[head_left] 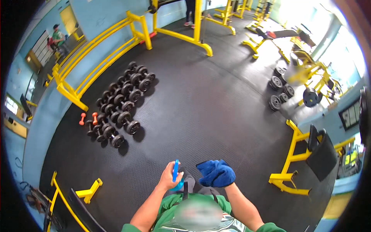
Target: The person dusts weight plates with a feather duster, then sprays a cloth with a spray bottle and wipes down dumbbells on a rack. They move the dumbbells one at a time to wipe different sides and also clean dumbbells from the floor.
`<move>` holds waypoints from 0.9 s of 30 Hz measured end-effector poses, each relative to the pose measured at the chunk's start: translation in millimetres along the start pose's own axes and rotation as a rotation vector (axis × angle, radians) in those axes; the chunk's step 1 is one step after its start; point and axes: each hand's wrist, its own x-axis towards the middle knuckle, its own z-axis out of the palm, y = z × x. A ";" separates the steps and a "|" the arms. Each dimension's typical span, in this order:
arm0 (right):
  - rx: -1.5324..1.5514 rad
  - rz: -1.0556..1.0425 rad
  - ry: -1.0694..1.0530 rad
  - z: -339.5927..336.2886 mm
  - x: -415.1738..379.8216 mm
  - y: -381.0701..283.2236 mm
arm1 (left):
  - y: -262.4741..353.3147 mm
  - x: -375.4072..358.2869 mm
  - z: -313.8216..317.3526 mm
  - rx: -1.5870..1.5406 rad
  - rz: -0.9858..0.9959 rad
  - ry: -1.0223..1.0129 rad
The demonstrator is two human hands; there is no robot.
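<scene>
My left hand [167, 178] is closed around a spray bottle [176, 170], seen from above, with a long blue top. A teal part of it shows below my fingers. Wrapped over my right hand is a dark blue cloth [216, 173], bunched up so that my fingers are hidden under it. Both hands are held in front of my body, apart from each other, above the black floor [208, 112].
Several black dumbbells [125, 91] lie in rows ahead left, with small orange dumbbells [95, 118] beside them. A yellow rack [104, 58] stands along the mirrored wall. Yellow benches [293, 162] flank me, and weight plates [275, 82] lie ahead right. Another person's legs [190, 13] show far ahead.
</scene>
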 end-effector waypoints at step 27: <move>1.909 0.435 -0.171 -85.5 635.0 245.5 | 1.3 576.2 -147.8 -0.022 -0.097 0.416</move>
